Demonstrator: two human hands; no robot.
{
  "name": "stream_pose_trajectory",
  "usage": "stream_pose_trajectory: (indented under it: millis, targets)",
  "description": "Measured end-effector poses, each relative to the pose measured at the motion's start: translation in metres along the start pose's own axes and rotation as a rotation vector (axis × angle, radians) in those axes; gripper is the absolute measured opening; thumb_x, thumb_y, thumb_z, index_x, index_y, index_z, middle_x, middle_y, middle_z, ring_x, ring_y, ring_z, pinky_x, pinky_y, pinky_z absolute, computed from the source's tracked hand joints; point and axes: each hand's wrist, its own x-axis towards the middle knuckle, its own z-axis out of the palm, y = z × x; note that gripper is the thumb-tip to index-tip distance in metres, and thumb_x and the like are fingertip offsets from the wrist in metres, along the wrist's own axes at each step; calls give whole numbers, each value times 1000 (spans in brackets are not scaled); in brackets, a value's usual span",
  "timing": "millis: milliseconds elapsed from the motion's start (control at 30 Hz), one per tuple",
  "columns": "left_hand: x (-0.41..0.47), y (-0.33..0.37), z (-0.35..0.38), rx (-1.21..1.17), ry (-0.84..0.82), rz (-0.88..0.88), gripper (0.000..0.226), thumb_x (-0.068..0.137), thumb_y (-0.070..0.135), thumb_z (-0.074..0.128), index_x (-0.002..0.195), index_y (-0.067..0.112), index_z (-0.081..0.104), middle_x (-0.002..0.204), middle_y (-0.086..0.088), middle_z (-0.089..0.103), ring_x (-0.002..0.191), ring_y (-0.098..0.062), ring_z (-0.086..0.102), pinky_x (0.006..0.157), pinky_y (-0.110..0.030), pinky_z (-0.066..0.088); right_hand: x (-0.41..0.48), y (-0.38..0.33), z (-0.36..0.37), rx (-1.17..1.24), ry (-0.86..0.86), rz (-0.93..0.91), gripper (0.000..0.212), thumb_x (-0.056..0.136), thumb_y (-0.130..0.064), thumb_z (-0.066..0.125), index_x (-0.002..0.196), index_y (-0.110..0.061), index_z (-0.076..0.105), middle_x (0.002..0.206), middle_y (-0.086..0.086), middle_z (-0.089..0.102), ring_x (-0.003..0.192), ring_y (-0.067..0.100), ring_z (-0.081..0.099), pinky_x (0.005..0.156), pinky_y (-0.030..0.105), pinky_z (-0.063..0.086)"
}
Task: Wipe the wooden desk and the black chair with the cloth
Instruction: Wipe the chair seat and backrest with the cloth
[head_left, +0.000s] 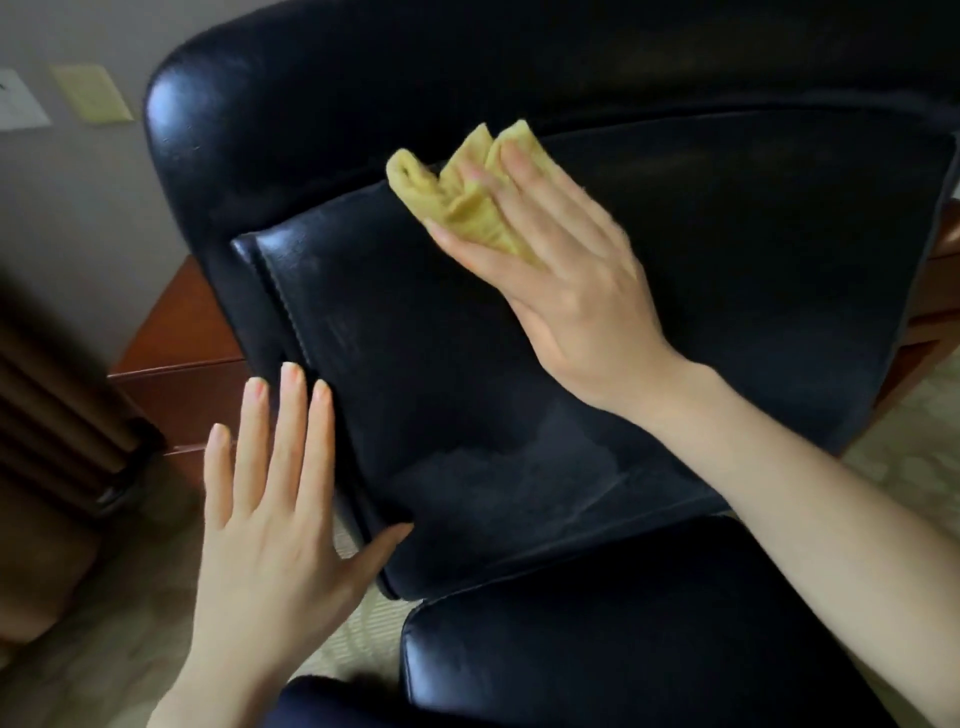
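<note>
- Two bare hands over a black chair (519, 415), seen from above and close up.
- Right hand (566, 291) flat, fingers straight and close together, pressing a yellow cloth (457, 192) against the upper part of the chair's large padded panel.
- Cloth bunched in soft folds, touching the black leather, poking out past the fingertips toward the upper left.
- Left hand (270, 509) wide open, fingers straight and spread, holding nothing; thumb tip at the panel's lower left edge, fingertips just beside that same edge.
- Pale, smeared streaks on the leather low on the panel, between the two hands.
- Second black cushion at the bottom right, just below the panel.
- Reddish wooden desk (176, 338) behind the chair, showing at its left with drawer fronts, and again in a sliver at the far right.
- Pale carpet (104, 649) under everything.
- Beige wall at top left, with two wall plates (93, 93) side by side.
</note>
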Motion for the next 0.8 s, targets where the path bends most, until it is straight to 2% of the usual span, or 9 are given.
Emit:
stream_pose_trajectory:
  millis: [100, 167, 267, 367, 467, 633, 800]
  targets:
    - [-3, 1, -1, 40, -39, -19, 121, 65, 66, 67, 152, 10, 3, 160, -3, -7, 147, -27, -3, 117, -42, -4, -32, -19, 6, 47, -86, -107, 49, 94, 4, 48, 135, -23, 49, 145, 6, 38, 137, 26, 31, 116, 34, 18]
    - [-2, 1, -2, 58, -76, -23, 134, 54, 59, 81, 152, 9, 4, 160, -8, 0, 147, -30, 2, 116, -44, -3, -59, -28, 8, 85, -123, -161, 45, 97, 2, 42, 133, -25, 49, 143, 4, 38, 136, 24, 33, 116, 30, 17]
    - [-3, 2, -7, 101, -114, -32, 136, 49, 55, 84, 152, 7, 9, 159, -12, 7, 146, -33, 6, 115, -48, 1, -104, -34, 9, 166, -175, -238, 36, 100, -3, 45, 127, -25, 55, 138, 1, 45, 132, 20, 40, 114, 31, 25]
    - [-4, 1, -11, 111, -115, -36, 134, 50, 53, 85, 152, 8, 10, 159, -11, 9, 146, -34, 8, 114, -53, 5, -149, -26, 2, 162, -279, -359, 26, 98, -10, 52, 107, -22, 72, 132, 0, 53, 128, 18, 47, 111, 31, 34]
    - [-7, 1, -11, 98, -108, -32, 134, 51, 50, 86, 152, 11, 8, 160, -10, 8, 146, -34, 9, 114, -55, 8, -175, -8, -11, 141, -343, -410, 14, 93, -14, 61, 102, -17, 71, 129, 2, 56, 123, 19, 51, 106, 32, 39]
    - [-6, -1, -13, 32, -163, -39, 139, 47, 36, 92, 153, 15, 3, 160, -3, -1, 146, -29, 5, 112, -57, 9, -130, 14, -18, 170, -187, -269, 22, 89, -4, 65, 110, -10, 68, 125, 10, 58, 121, 28, 52, 97, 44, 47]
    - [-9, -11, -23, 8, -195, -18, 133, 54, 23, 90, 153, 21, 1, 160, 8, -8, 147, -25, -2, 112, -57, 5, -48, 11, -8, 135, -113, -311, 35, 93, 5, 54, 121, -15, 59, 134, 12, 49, 127, 32, 45, 104, 45, 41]
